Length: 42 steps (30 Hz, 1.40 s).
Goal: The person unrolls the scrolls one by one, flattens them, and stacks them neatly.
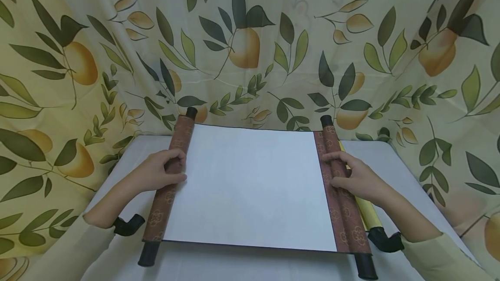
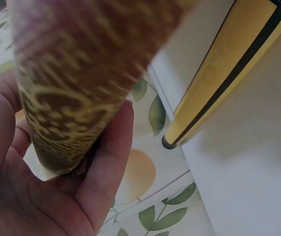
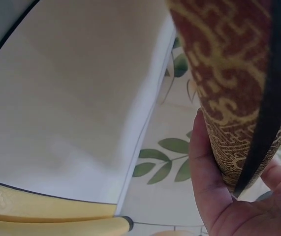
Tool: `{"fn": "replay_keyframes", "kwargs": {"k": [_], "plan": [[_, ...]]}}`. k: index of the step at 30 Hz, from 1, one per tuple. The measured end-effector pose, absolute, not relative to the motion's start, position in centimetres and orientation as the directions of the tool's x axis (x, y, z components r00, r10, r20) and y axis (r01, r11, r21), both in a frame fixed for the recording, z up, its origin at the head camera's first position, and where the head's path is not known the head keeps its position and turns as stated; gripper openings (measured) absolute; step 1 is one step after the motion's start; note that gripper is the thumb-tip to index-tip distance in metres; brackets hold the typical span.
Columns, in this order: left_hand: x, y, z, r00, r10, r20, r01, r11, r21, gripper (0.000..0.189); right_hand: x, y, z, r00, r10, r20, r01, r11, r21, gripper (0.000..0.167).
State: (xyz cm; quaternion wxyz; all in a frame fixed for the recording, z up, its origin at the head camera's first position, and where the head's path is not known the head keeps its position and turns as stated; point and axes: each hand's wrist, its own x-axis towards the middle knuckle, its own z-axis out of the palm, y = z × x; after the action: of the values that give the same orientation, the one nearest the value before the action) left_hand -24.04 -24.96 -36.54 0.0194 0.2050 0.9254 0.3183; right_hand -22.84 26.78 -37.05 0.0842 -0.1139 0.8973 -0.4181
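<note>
A hanging scroll with white paper [image 1: 254, 185] is spread between two reddish-brown patterned rollers with black end knobs. My left hand [image 1: 168, 170] holds the left roller [image 1: 158, 216] around its middle. The left wrist view shows that hand [image 2: 46, 201] curled round the gold-patterned roll [image 2: 86, 64]. On the other side, my right hand [image 1: 361, 179] grips the right roller [image 1: 353, 224], fingers over its top. In the right wrist view, thumb and fingers of the hand [image 3: 214, 196] wrap the patterned roll [image 3: 224, 64], which has a dark stripe.
A yellow rolled scroll [image 1: 368, 214] lies beside the right roller, partly hidden by it and my hand. White covering spreads over the table [image 1: 250, 266]. Behind it hangs a curtain [image 1: 289, 94] printed with leaves and orange fruit.
</note>
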Motion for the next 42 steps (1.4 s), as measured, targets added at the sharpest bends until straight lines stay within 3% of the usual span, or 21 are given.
{"fn": "replay_keyframes", "kwargs": {"k": [11,20,27,42], "plan": [[-23.5,-25.7,-36.2,-0.927,0.364,0.093,0.348,0.738,0.578,0.025,-22.8,27.1,-37.1,-0.962,-0.267,-0.058,-0.134,0.646,-0.752,0.059],[-23.8,-26.3,-36.4,-0.944,0.319,0.087,0.307,0.747,0.589,0.014,-22.7,27.7,-37.1,-0.962,-0.269,-0.051,-0.146,0.660,-0.737,0.059],[-24.1,-26.7,-36.6,-0.949,0.306,0.069,0.286,0.753,0.592,0.028,-22.7,27.8,-37.1,-0.963,-0.265,-0.056,-0.140,0.664,-0.734,0.060],[-24.5,-27.9,-37.1,-0.951,0.305,0.057,0.276,0.745,0.607,0.010,-22.7,28.3,-37.7,-0.960,-0.271,-0.074,-0.127,0.656,-0.744,0.059]]}}
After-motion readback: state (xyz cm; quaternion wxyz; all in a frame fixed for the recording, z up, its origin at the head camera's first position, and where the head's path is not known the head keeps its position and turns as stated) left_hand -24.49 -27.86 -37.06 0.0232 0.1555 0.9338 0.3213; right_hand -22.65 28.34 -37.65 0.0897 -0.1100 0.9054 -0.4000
